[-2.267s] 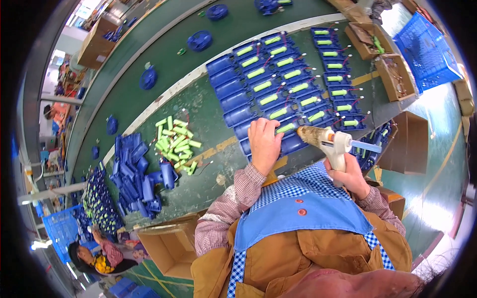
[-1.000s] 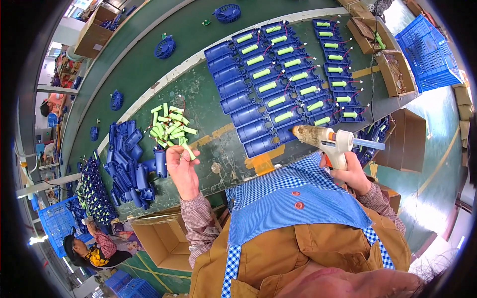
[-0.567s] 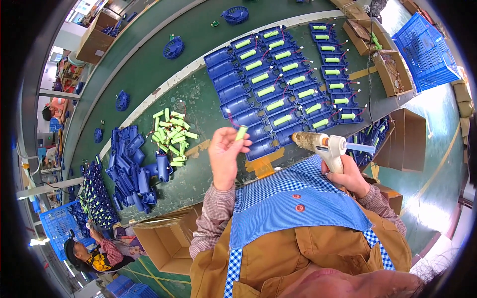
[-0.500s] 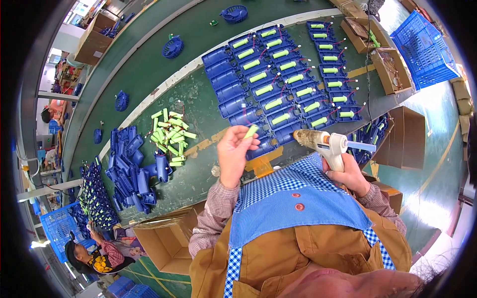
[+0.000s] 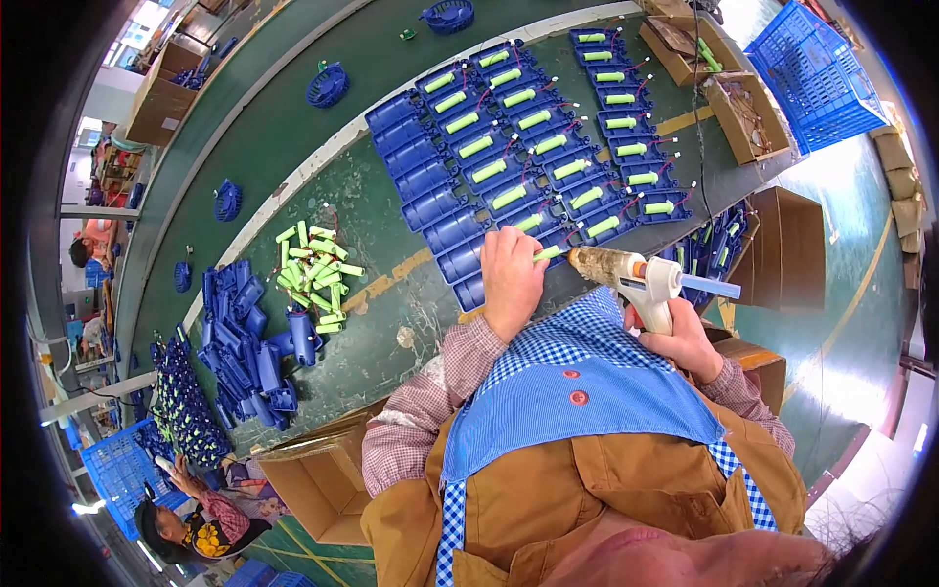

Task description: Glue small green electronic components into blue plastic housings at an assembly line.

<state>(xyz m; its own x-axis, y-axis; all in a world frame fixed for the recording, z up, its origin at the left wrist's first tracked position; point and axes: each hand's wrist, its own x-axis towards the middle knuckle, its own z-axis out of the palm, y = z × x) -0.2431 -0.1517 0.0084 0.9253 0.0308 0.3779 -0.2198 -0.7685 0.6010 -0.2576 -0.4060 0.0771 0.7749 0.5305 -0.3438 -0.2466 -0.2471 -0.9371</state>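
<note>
Head view, left hand: my left hand (image 5: 512,282) is palm down at the front of the rows, fingers drawn in on the left end of a green cell (image 5: 549,252), with hardly any gap between them.
Green cell: it lies in a blue shell (image 5: 561,238) at two o'clock from my knuckles, its right end just beside the gun's nozzle (too close to say whether they touch).
Right hand: my right hand (image 5: 682,342) is wrapped round the handle of a white glue gun (image 5: 661,281), gripping it fully; the browned nozzle points to between nine and ten o'clock.
Glue stick: a translucent bluish glue stick (image 5: 712,286) juts from the gun's back toward three o'clock.
Shell rows: from my left hand, filled shells (image 5: 577,183) run up toward twelve, a separate filled column (image 5: 618,138) stands at one, and plain blue shells (image 5: 427,207) edge the block at eleven.
Cell heap: loose green cells (image 5: 315,272) lie at nine o'clock on the green bench (image 5: 391,323).
Shell heap: loose blue shells (image 5: 240,342) are piled between eight and nine.
Round parts: a blue round part (image 5: 328,86) sits on the belt between ten and eleven.
Crate: a blue crate (image 5: 817,78) stands at two o'clock.
Carton: an open carton (image 5: 328,489) sits at seven.
</note>
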